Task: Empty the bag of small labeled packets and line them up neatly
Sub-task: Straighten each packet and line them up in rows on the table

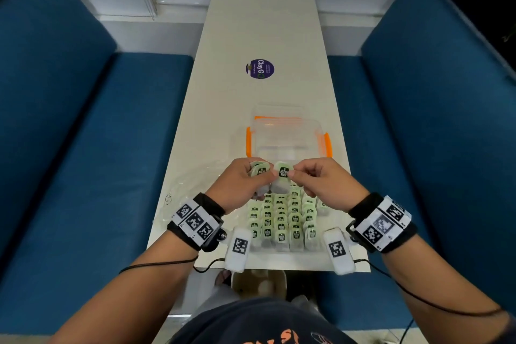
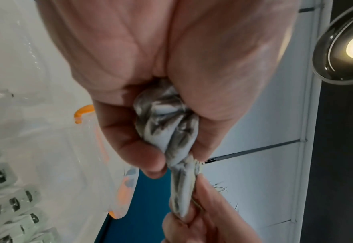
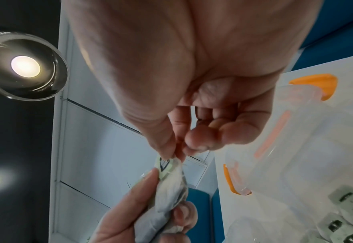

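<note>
So the left hand (image 1: 242, 184) has its grip curled round a bunch of small pale-green labeled packets (image 1: 260, 172), right hand (image 1: 324, 181) pinching one packet (image 1: 282, 173) off it, above the rows of packets (image 1: 282, 220) on the white bench (image 1: 251, 36).

Black wristbands (image 1: 210, 205) with checkered marker tags (image 1: 194, 221), thin black cables (image 1: 156, 263), dark printed shirt (image 1: 259, 324)

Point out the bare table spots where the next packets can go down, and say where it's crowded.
Bare: the far tabletop beyond the purple sticker, and the strip between that sticker and the clear box. Crowded: the near end, filled with rows of packets, the clear bag beside them, and both hands holding packets above.
</note>
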